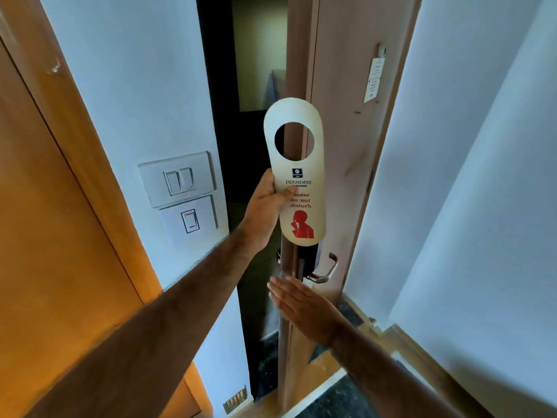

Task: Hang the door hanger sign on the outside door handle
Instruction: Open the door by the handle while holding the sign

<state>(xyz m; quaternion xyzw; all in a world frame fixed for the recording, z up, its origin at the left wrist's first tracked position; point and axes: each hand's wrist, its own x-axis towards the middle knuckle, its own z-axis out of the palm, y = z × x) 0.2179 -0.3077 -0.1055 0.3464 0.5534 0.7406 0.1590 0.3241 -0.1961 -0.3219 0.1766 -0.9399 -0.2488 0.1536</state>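
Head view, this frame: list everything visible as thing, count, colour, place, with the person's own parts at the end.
door hanger sign: one, cream with red "do not disturb" print and a round hole on top, held upright in front of the door edge
door: one, pale wood, ajar, edge toward the camera
inside door handle: one, metal lever, on the door face below the sign
outside door handle: one, only a sliver shows past the door edge
notice card: one, white, high on the door face
switch plates: two, white, stacked on the left wall
wooden panel: one, orange-brown, far left
left hand: pinching the sign's left edge
right hand: open, flat, near the door edge below the handle
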